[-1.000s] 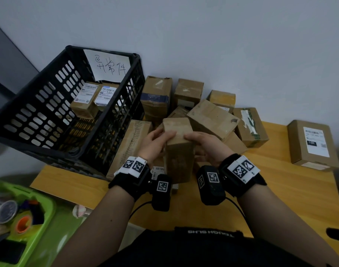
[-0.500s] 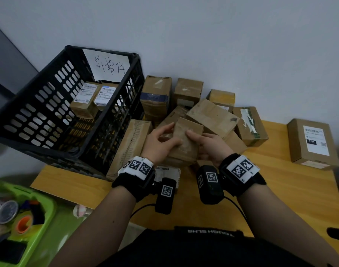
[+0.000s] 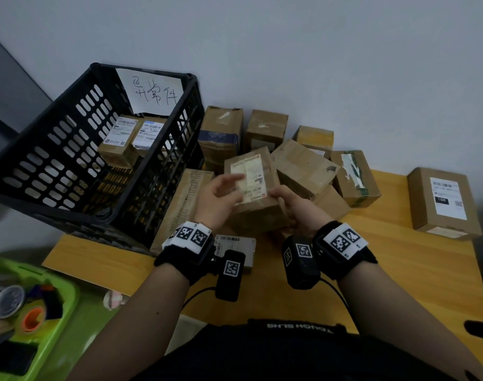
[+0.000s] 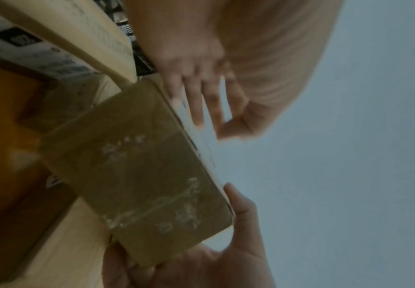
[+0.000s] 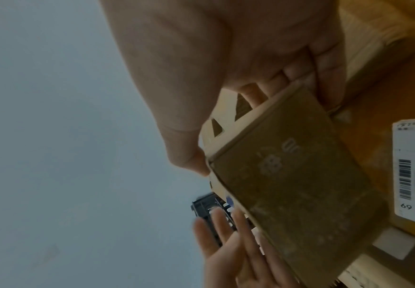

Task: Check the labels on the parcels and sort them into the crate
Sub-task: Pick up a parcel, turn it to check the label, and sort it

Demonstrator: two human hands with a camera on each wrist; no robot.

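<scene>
I hold a brown cardboard parcel (image 3: 255,213) above the table, its white label (image 3: 251,177) turned up toward me. My right hand (image 3: 295,207) grips its right side, thumb on the label edge (image 5: 191,163), fingers behind. The left hand (image 3: 221,193) lies with straight fingers (image 4: 201,109) across the label face, blurred. The parcel's printed brown side (image 4: 139,185) shows in both wrist views. The black slotted crate (image 3: 50,111) stands tilted at the left, with two labelled parcels (image 3: 119,141) (image 3: 149,133) inside.
Several brown parcels (image 3: 303,166) are piled against the wall behind my hands. One labelled parcel (image 3: 440,199) lies alone at the right of the wooden table (image 3: 399,270). A flat labelled parcel (image 3: 234,243) lies under my wrists. A green bin (image 3: 56,312) sits low left.
The parcel has been turned from standing upright, plain side up, to label face up. My left hand left its side and now lies over the label.
</scene>
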